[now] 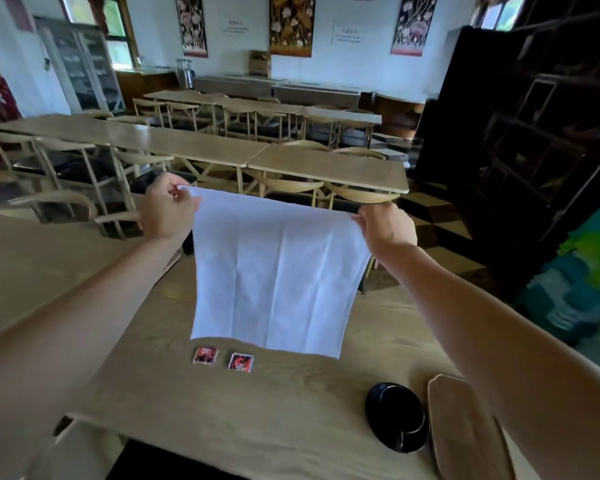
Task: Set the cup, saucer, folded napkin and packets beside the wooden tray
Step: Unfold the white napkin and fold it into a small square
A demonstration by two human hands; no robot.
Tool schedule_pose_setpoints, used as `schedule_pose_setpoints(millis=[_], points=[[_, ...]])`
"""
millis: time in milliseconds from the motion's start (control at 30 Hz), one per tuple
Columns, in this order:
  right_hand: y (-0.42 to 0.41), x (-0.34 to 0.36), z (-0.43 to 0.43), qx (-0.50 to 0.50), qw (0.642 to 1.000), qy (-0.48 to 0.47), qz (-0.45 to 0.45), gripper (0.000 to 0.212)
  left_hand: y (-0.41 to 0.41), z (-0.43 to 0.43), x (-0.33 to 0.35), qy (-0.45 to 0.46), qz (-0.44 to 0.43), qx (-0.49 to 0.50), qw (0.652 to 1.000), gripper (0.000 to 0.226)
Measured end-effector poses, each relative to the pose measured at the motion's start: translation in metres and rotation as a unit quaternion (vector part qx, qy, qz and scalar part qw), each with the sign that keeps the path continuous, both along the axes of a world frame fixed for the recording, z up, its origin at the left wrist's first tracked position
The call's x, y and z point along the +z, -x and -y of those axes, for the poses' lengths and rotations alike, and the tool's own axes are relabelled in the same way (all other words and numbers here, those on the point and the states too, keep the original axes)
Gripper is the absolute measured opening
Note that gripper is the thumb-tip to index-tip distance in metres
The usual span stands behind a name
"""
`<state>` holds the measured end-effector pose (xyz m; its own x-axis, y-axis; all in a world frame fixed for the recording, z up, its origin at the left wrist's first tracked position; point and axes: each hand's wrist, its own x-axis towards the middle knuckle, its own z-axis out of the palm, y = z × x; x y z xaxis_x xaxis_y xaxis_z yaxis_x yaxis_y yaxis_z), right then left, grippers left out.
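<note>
A white napkin (274, 271) hangs unfolded in the air above the wooden table (257, 410). My left hand (168, 211) pinches its top left corner and my right hand (387, 225) pinches its top right corner. Two small red and black packets (205, 355) (241, 362) lie side by side on the table just below the napkin's lower edge. A black saucer with a black cup (397, 415) sits at the near right. The wooden tray (465, 434) lies right beside it, partly hidden under my right forearm.
Beyond the table's far edge stand rows of light wooden tables (201, 143) and chairs (63, 202). A dark cabinet (534, 133) rises at the right. Colourful fabric (589, 271) lies at the far right.
</note>
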<state>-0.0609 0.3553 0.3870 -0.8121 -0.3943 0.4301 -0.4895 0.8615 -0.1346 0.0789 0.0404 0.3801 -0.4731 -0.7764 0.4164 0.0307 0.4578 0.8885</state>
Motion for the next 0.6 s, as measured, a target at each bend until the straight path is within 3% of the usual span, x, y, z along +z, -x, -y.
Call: schedule_pose_setpoints(millis=[167,367,600], points=[[-0.013,-0.019,-0.019,-0.003,1.0,0.006,0.002,0.012,-0.016,-0.016,-0.025,0.059,0.003,-0.017,0.998,0.016],[-0.055,-0.075,-0.064,0.042,0.997,0.002,0.059,0.022,-0.072,-0.029,-0.092,0.124,0.12,-0.048,0.984,0.015],[-0.117,-0.186,-0.109,0.05,0.96,-0.046,0.272,0.014,-0.149,-0.063,-0.226,0.016,0.254,-0.105,0.961,0.017]])
